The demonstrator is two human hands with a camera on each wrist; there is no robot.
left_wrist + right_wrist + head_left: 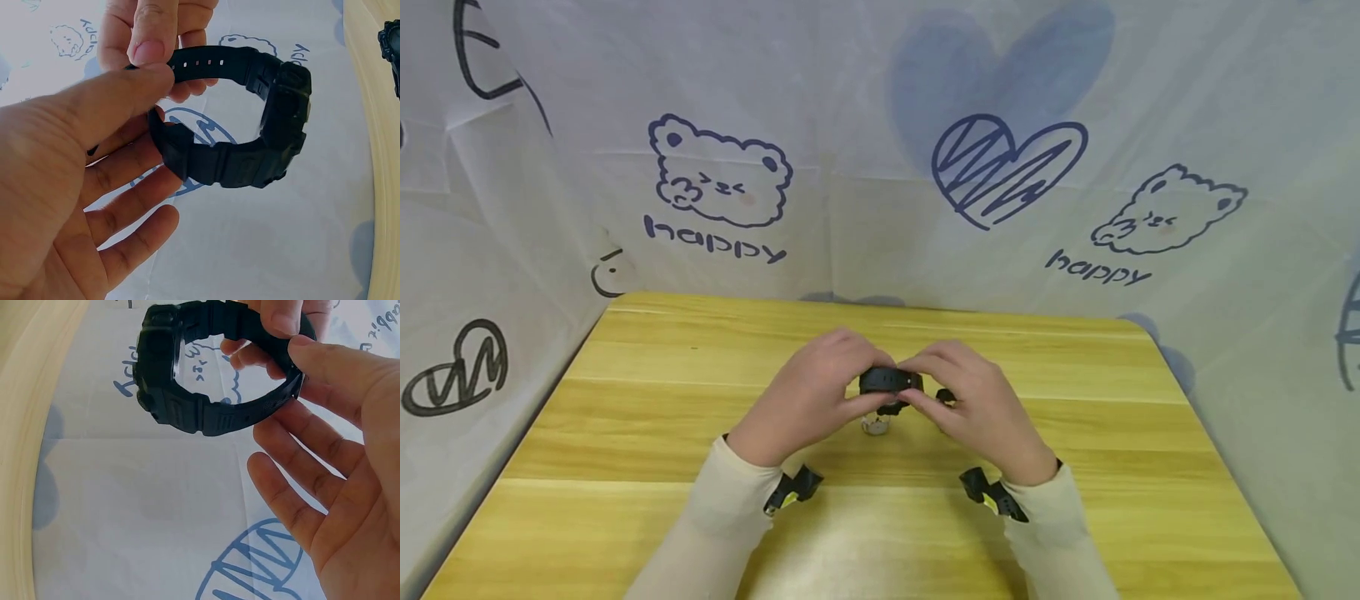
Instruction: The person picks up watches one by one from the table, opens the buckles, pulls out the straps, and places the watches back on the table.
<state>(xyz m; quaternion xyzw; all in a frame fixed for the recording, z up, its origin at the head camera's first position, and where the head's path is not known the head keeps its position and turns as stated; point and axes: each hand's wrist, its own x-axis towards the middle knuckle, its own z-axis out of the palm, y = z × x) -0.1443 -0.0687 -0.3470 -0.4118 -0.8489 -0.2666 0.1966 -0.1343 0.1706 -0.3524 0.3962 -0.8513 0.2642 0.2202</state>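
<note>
A black wristwatch (pixel 883 381) is held up over the wooden table by both hands, its strap bent round into a loop. My left hand (pixel 816 392) pinches one part of the strap between thumb and fingers. Close beside it, my right hand (pixel 977 408) pinches the strap's other part. In the left wrist view the strap holes (pixel 209 62) show along one band, and the watch case (pixel 286 119) hangs at the far side of the loop. The right wrist view shows the case (pixel 159 362) edge-on; fingers partly cover where the strap ends meet.
On the table (pixel 700 517), a silvery item (pixel 875 426) lies just below the hands. Another black watch (pixel 390 47) shows at the edge of the left wrist view. A white cloth (pixel 850 167) with drawn bears and hearts hangs behind the table.
</note>
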